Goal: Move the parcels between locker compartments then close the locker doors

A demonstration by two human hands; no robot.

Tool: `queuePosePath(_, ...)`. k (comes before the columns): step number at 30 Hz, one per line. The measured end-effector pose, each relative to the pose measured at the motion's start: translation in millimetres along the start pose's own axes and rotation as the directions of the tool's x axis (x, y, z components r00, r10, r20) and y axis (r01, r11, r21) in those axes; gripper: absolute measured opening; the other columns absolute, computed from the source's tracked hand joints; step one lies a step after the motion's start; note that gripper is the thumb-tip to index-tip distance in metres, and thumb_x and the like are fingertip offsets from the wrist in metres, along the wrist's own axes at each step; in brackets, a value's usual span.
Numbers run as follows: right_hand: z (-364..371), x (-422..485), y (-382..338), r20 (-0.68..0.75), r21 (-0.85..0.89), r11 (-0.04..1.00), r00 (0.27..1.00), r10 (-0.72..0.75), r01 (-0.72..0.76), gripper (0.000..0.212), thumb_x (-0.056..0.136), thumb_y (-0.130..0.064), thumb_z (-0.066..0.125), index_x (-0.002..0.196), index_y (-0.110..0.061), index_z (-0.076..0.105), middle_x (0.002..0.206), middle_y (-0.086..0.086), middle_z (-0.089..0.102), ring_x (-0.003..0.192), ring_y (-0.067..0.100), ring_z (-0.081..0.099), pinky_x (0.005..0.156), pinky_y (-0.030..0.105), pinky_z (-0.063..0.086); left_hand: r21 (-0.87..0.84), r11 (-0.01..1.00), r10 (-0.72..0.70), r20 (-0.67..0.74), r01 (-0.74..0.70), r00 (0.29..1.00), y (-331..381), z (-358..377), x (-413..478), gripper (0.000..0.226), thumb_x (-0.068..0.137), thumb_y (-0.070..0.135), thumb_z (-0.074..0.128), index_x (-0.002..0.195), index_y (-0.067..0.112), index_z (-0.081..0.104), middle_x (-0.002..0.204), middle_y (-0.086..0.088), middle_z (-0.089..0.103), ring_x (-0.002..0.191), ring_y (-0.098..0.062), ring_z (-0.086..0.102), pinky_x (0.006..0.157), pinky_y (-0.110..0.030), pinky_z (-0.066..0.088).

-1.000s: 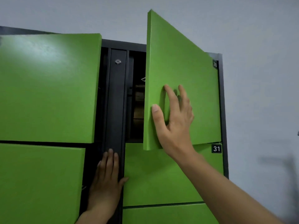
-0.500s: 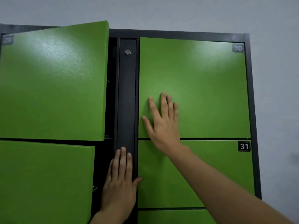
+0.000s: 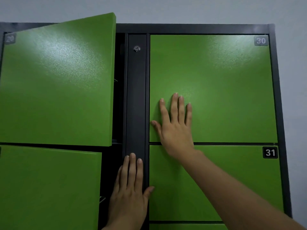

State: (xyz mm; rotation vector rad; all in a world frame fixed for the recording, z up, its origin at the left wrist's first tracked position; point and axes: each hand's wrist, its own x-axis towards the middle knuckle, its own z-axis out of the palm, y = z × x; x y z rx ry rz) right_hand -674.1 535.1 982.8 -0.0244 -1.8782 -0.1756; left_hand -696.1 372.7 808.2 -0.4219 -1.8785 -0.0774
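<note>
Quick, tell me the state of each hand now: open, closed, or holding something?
Left hand: open, flat on the dark centre post.
Right hand: open, fingers straight against door 30, holding nothing.

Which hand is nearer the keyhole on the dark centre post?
Right. The right hand lies flat on door 30, below and right of the keyhole; the left hand rests far lower on the post.

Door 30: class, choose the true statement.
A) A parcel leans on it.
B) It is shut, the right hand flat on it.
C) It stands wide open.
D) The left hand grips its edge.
B: door 30 sits flush in the locker frame with the right hand flat on it; the left hand rests on the dark centre post.
</note>
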Motion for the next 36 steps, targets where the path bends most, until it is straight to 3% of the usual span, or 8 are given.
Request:
queuePosePath(9, 4, -1, 1, -0.070, -0.033, 0.999, 0.997, -0.026, 0.024, 0.075, 0.107, -0.061, 0.013, 0.167, -0.017, 0.008, 0.172, 0.027, -0.007, 0.160, 0.042, -0.007, 0.127, 0.063, 0.004, -0.045, 0.999, 0.009, 0.051, -0.007, 0.999, 0, -5, 0, 0.089, 0.095, 0.057, 0.039, 0.158, -0.004, 0.029, 0.168, -0.029, 0.030, 0.153, -0.044, 0.036, 0.118, -0.054, 0.030)
queuePosePath(16, -7, -1, -1, 0.048, -0.026, 1.000, 0.999, -0.014, 0.015, 0.075, 0.108, -0.062, 0.014, 0.166, -0.020, -0.008, 0.170, 0.023, -0.022, 0.157, 0.039, -0.022, 0.127, 0.060, -0.007, -0.081, 0.997, 0.000, 0.145, 0.012, 0.989, 2, -18, 2, 0.088, 0.094, 0.054, 0.036, 0.158, -0.006, 0.028, 0.167, -0.032, 0.029, 0.153, -0.045, 0.033, 0.124, -0.050, 0.017)
queuePosePath(22, -41, -3, 2, 0.172, 0.022, 0.999, 0.984, -0.043, 0.040, 0.074, 0.108, -0.060, 0.025, 0.167, -0.025, -0.004, 0.170, 0.020, -0.021, 0.159, 0.037, -0.019, 0.129, 0.055, -0.007, -0.091, 0.995, -0.019, 0.306, 0.050, 0.952, 0, -45, 9, 0.088, 0.090, 0.054, 0.037, 0.155, -0.005, 0.032, 0.163, -0.032, 0.035, 0.148, -0.048, 0.044, 0.113, -0.054, 0.043)
queuePosePath(24, -54, -4, 8, 0.210, 0.011, 0.997, 0.975, -0.078, 0.077, 0.072, 0.108, -0.055, 0.029, 0.167, -0.028, -0.002, 0.172, 0.019, -0.018, 0.160, 0.036, -0.014, 0.130, 0.053, -0.005, -0.117, 0.989, -0.041, 0.390, 0.094, 0.920, 3, -63, 15, 0.094, 0.095, 0.061, 0.034, 0.162, -0.003, 0.022, 0.170, -0.028, 0.020, 0.158, -0.040, 0.025, 0.110, -0.053, 0.049)
queuePosePath(26, -66, -4, 15, 0.242, 0.021, 0.993, 0.963, -0.117, 0.115, 0.068, 0.109, -0.048, 0.033, 0.167, -0.029, 0.002, 0.173, 0.017, -0.015, 0.161, 0.034, -0.011, 0.130, 0.051, -0.003, -0.157, 0.981, -0.025, 0.484, 0.115, 0.875, 5, -79, 22, 0.093, 0.104, 0.064, 0.030, 0.167, 0.004, -0.004, 0.174, -0.019, -0.017, 0.162, -0.029, -0.014, 0.125, -0.047, 0.031)
queuePosePath(27, -72, -5, 19, 0.253, 0.036, 0.992, 0.959, -0.130, 0.125, 0.067, 0.109, -0.043, 0.036, 0.167, -0.029, 0.006, 0.174, 0.015, -0.012, 0.161, 0.034, -0.009, 0.130, 0.050, -0.003, -0.173, 0.975, -0.028, 0.519, 0.137, 0.854, 6, -88, 26, 0.091, 0.106, 0.063, 0.031, 0.167, 0.009, -0.010, 0.173, -0.014, -0.026, 0.161, -0.027, -0.022, 0.129, -0.044, 0.022)
queuePosePath(31, -86, -18, 27, 0.304, 0.108, 0.986, 0.940, -0.155, 0.128, 0.063, 0.106, -0.037, 0.042, 0.165, -0.026, 0.021, 0.175, 0.012, -0.005, 0.162, 0.030, -0.002, 0.130, 0.048, -0.001, -0.258, 0.940, -0.057, 0.533, 0.226, 0.844, 8, -113, 42, 0.079, 0.107, 0.054, 0.039, 0.168, 0.016, 0.005, 0.175, -0.007, -0.008, 0.163, -0.026, 0.002, 0.125, -0.043, 0.032)
queuePosePath(36, -104, -36, 25, 0.316, 0.235, 0.972, 0.944, -0.093, 0.017, 0.055, 0.106, -0.037, 0.043, 0.159, -0.021, 0.035, 0.171, 0.008, 0.024, 0.158, 0.027, 0.024, 0.129, 0.048, 0.021, -0.404, 0.869, -0.108, 0.411, 0.287, 0.905, 3, -120, 48, 0.066, 0.107, 0.047, 0.046, 0.163, 0.021, 0.024, 0.165, 0.001, 0.025, 0.146, -0.020, 0.038, 0.109, -0.038, 0.049)
